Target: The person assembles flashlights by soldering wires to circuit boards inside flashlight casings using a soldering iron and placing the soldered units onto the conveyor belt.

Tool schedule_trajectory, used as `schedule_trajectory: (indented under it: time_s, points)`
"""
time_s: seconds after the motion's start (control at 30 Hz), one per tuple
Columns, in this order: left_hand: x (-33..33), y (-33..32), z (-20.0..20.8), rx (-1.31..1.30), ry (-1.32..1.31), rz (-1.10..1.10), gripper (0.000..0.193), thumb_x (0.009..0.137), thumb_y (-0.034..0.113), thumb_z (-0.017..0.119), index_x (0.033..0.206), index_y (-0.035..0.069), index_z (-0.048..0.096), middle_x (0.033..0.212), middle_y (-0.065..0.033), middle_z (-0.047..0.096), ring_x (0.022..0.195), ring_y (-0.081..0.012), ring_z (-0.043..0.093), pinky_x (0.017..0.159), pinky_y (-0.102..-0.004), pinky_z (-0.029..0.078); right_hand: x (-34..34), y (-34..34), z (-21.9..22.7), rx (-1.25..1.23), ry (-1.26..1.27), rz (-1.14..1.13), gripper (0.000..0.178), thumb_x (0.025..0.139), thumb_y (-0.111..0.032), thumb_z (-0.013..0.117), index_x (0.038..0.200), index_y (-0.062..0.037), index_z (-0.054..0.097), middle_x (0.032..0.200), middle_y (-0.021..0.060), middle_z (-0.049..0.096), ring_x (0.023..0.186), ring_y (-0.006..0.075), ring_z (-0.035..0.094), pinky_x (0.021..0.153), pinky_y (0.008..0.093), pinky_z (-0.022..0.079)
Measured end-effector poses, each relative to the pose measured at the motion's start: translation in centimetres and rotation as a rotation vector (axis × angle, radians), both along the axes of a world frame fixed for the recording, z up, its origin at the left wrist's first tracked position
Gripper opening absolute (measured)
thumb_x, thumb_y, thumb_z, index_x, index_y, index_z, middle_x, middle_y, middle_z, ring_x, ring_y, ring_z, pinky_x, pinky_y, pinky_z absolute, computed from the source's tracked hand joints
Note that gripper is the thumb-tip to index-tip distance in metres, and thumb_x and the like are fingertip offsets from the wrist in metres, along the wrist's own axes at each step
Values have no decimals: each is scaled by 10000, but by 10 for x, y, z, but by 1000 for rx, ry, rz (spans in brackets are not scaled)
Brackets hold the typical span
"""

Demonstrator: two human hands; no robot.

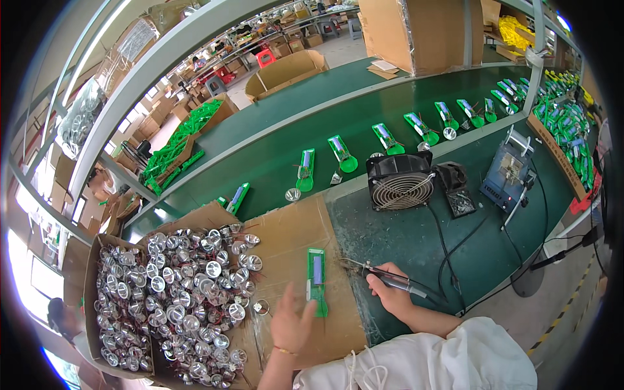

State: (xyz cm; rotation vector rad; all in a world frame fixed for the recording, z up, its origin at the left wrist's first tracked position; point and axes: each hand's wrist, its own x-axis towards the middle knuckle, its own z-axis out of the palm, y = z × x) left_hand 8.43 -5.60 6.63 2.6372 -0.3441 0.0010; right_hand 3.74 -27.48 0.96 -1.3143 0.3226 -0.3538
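Observation:
My right hand is closed around a soldering iron, whose tip points left toward the cardboard mat. On that mat lies a green plastic flashlight housing with a purple-blue battery cell in it. Just left of the housing is my left hand, slightly blurred, fingers apart and holding nothing. Beyond its fingertips a single silver reflector cup rests by the edge of a large heap of silver reflector cups with thin wires.
A cardboard box wall borders the heap. Across the bench stand a black fan, a small black holder and a blue solder-feeding unit, with cables trailing near my right arm. Green housings line the belt; more fill a box at right.

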Motion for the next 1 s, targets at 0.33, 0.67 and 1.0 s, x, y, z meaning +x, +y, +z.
schedule_trajectory:
  time_s: [0.33,0.67,1.0]
  points:
    - [-15,65,-39,385,-289,113,524,740,314,625,1215,145,480,1250,-156,417,1104,-314,432,892,-497,309,1,-3,-4,34,-23,-32,188,808,-165,640,841,-23,521,650,37,574,521,70,515,477,215,419]
    - [-6,71,-25,486,-498,-80,246,752,152,576,993,156,626,1223,-127,465,1121,-311,445,908,-478,330,1,-2,-5,42,-11,-55,186,804,-155,644,838,-27,513,662,39,575,521,69,512,472,208,415]
    - [12,64,-26,290,-554,-167,85,717,161,645,763,91,626,940,-39,619,1052,-241,507,899,-430,358,1,-2,-2,57,5,-59,147,809,-125,626,811,-42,504,643,40,558,503,78,508,458,210,410]
